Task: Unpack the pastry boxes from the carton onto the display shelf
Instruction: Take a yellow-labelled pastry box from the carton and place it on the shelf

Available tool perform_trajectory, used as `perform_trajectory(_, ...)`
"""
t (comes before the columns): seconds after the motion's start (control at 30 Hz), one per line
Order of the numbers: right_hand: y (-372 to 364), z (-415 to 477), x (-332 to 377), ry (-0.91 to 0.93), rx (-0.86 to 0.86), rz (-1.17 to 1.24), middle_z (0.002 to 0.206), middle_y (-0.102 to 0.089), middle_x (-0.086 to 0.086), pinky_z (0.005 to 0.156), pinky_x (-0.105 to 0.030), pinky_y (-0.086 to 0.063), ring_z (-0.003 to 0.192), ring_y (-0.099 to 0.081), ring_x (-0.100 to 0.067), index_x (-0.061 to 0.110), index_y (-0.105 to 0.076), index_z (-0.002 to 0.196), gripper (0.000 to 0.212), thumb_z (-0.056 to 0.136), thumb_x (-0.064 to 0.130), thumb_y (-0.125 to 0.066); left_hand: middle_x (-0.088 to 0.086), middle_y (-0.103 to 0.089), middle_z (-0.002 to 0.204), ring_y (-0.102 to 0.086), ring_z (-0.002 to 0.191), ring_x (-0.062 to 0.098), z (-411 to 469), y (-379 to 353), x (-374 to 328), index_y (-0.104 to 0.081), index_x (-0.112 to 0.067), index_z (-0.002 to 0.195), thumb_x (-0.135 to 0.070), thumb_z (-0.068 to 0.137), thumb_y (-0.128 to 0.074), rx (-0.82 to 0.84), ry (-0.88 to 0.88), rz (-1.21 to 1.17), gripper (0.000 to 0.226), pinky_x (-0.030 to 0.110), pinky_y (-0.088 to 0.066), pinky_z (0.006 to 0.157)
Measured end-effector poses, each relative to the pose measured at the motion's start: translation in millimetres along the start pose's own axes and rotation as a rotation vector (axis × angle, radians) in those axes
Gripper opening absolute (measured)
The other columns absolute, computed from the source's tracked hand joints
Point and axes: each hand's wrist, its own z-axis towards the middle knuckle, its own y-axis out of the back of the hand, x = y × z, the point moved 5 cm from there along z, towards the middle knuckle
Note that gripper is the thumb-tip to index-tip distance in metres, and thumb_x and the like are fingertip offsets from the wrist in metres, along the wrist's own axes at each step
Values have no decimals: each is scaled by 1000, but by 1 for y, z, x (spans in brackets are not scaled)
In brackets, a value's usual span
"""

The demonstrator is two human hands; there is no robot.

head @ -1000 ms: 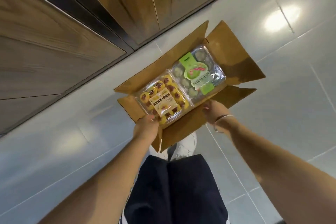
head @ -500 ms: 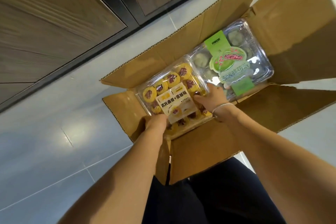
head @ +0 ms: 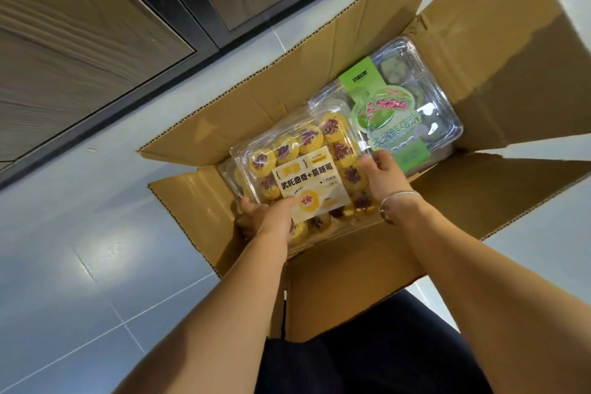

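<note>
**Yellow cookie box point(head: 303, 150) is coming up out of the carton point(head: 348, 269)**

Half a second back both hands were only just landing on it while it lay flat. Now it's raised and tipped, and its far corner overlaps the green pastry box point(head: 393, 105) just beyond the right grip point(head: 382, 179). The left grip point(head: 265, 214) is clamped on the near-left corner, and the right grip is wrapped over the right edge. Right beside the left grip a second yellow box point(head: 302, 232) shows underneath, down in the carton. I'd say box one is on its way, but nothing's shelved yet and the shelf isn't in shot.
</note>
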Motion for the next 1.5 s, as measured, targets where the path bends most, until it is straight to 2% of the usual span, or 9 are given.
perform_trajectory(0.23,28,-32,11,101,-222,-176,85,-52,-9,70,-39,-39,80,-49,-28,13,-50,98,27,100,28,-27,10,-59,115,-60,101,31,-19,6,-13,-40,-22,117,-38,77,-71,182,-10,-39,53,51,-52,88)
perform_trajectory(0.4,60,-108,25,-2,-322,41,85,-52,-7,71,-34,-34,80,-47,-25,11,-49,96,28,100,28,-28,6,-56,125,-55,105,26,-94,47,-40,-44,-15,127,-45,82,-67,192,-141,50,59,38,-43,86)
perform_trajectory(0.57,105,-218,79,-19,-311,134,92,-53,-2,74,-32,-38,86,-48,-22,14,-51,104,27,101,28,-29,6,-46,144,-45,130,28,-217,117,-65,-37,-15,142,-45,84,-65,223,-152,29,71,41,-36,105)
perform_trajectory(0.77,171,-354,154,-30,-314,181,93,-56,-5,75,-34,-41,88,-53,-23,7,-55,108,38,100,33,-29,3,-59,114,-54,98,21,-365,197,-97,-59,-15,124,-54,85,-57,287,-235,88,55,29,-39,82)
perform_trajectory(0.87,201,-407,184,-51,-283,270,84,-60,-8,71,-36,-45,80,-56,-27,11,-58,91,40,96,41,-32,7,-60,124,-58,108,27,-425,229,-110,-58,-12,122,-57,81,-60,295,-290,112,61,32,-44,89)
perform_trajectory(1.07,266,-479,236,11,-262,282,89,-56,-12,53,-26,-36,70,-51,-20,4,-60,100,43,94,43,-42,8,-69,114,-65,101,27,-514,265,-140,-62,-11,117,-76,59,-63,392,-442,124,87,42,-51,94)
perform_trajectory(1.17,289,-498,250,43,-241,324,91,-59,-12,68,-21,-46,76,-54,-23,9,-61,100,45,93,49,-41,7,-69,108,-66,98,26,-551,271,-152,-60,-9,115,-62,74,-64,431,-489,99,67,42,-52,91)
perform_trajectory(1.33,328,-508,259,88,-173,369,94,-68,-12,87,-40,-51,85,-63,-27,7,-65,100,61,92,57,-31,4,-73,99,-68,89,22,-595,254,-172,-64,-12,110,-55,78,-65,424,-569,99,54,41,-54,86)
perform_trajectory(1.5,405,-485,255,138,-181,347,101,-66,-11,89,-37,-47,92,-60,-27,10,-61,105,56,94,55,-31,6,-73,104,-67,98,27,-635,193,-184,-66,-14,112,-62,74,-64,425,-592,105,61,50,-49,96)
